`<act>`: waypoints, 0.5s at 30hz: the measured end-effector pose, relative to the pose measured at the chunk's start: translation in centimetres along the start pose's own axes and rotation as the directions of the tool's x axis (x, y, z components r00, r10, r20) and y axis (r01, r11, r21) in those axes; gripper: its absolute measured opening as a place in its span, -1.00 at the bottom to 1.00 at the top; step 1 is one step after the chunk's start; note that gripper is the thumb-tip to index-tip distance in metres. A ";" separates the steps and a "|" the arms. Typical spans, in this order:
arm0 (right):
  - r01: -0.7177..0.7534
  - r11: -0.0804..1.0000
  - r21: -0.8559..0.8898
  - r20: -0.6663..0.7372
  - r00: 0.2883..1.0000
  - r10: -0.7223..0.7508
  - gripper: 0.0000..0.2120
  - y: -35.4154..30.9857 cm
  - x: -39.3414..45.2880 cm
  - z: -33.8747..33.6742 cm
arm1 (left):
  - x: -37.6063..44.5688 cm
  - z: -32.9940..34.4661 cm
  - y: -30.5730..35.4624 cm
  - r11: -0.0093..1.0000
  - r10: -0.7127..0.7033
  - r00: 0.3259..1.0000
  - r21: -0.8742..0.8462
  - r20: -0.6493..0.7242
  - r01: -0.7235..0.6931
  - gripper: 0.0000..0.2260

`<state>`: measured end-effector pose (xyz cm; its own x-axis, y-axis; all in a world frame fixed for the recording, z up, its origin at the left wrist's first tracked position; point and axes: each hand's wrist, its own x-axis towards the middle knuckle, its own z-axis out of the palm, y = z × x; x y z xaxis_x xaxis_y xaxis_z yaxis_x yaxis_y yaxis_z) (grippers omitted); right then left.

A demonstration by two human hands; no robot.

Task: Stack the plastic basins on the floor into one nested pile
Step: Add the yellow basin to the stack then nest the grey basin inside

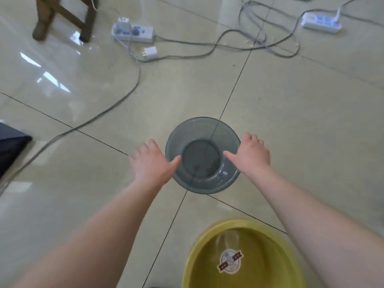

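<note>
Upper left of frame: wooden chair legs (62, 17), then a white power strip (134, 32) with grey cables (133, 80) trailing over the tiled floor (311, 121). Left of centre: left hand (152, 164), open, fingers spread, thumb at the near-left rim, gripping nothing yet. Centre: grey see-through basin (202, 155), upright on the floor where tile seams cross. Right of centre: right hand (251, 153), open too, thumb on the right rim, not closed. Bottom right: yellow basin (239, 258), larger, upright, label inside. Likely step: taking hold of the grey basin. Next: close both hands on the rim, lift level, lower into the yellow basin.
</note>
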<state>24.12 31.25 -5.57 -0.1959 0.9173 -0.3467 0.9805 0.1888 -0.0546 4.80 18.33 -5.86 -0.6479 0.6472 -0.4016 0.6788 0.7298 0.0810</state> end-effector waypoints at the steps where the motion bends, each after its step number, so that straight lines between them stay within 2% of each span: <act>1: -0.016 1.000 -0.024 0.006 1.000 0.016 -0.26 -0.2 1.6 1.2 | 1.3 1.1 0.1 1.000 -0.022 1.000 -0.016 0.010 0.022 -0.18; 5: -0.134 0.989 -0.056 0.065 0.988 0.138 -0.12 0.6 6.7 6.2 | 5.9 6.0 0.4 0.964 -0.184 0.976 -0.174 0.119 0.202 -0.13; 6: -0.153 0.987 -0.050 0.068 0.985 0.156 -0.14 0.8 7.5 7.4 | 6.5 7.1 0.4 0.946 -0.218 0.961 -0.205 0.169 0.250 -0.19; 9: -0.138 0.986 0.097 -0.021 0.990 0.140 -0.44 1.2 8.8 9.9 | 7.0 9.2 0.7 0.872 -0.199 0.947 -0.397 0.252 0.288 -0.77; 12: -0.134 0.967 0.215 -0.027 0.989 0.143 -0.67 1.6 8.6 9.9 | 6.3 9.3 1.0 0.806 -0.173 0.955 -0.522 0.242 0.279 -0.87; 15: -0.126 0.957 0.261 0.003 0.992 0.130 -0.76 2.3 6.4 7.4 | 4.4 7.2 1.0 0.827 -0.184 0.970 -0.509 0.157 0.239 -0.90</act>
<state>25.25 34.95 -14.82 -0.0671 0.9330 -0.3536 0.9671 -0.0265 -0.2532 5.09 20.35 -14.08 -0.6993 0.4589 -0.5481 0.2302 0.8704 0.4352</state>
